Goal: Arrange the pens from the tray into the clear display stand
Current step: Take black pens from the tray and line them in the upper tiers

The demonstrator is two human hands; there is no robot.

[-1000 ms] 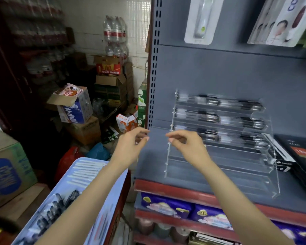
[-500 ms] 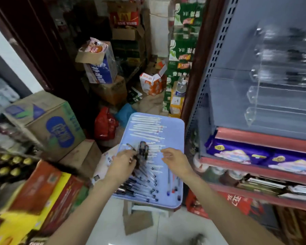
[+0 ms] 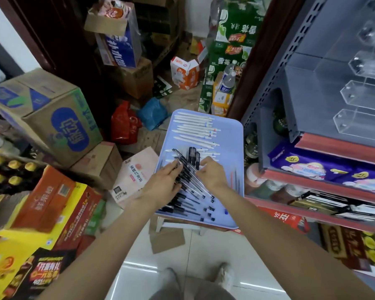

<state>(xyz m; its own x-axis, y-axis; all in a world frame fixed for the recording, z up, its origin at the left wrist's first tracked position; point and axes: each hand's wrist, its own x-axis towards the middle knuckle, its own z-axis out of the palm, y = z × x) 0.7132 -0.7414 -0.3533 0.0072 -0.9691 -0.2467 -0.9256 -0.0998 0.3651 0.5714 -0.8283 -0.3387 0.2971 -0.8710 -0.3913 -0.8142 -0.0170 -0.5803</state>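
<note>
A light blue tray (image 3: 236, 135) sits on a low stool beside the shelf. White pens (image 3: 195, 131) lie across its far half, and black-capped clear pens (image 3: 188, 191) are fanned over its near half. My left hand (image 3: 162, 182) lies on the black pens with its fingers stretched over them. Just to its right, my right hand (image 3: 212, 174) has curled fingertips pinching the same cluster of black pens. The clear display stand (image 3: 359, 100) stands on the grey shelf at the upper right; its lower tiers show no pens and its top is cut off.
Cardboard boxes (image 3: 52, 118) and drink cartons crowd the floor to the left and behind the tray. The grey shelf (image 3: 301, 109) has a red front edge, with purple packets (image 3: 312, 167) below it. A few loose caps (image 3: 210, 210) lie on the tray's near end.
My view swung from the display stand down to the tray. Both hands dropped from the shelf onto the black pens, and the right hand has closed in beside the left.
</note>
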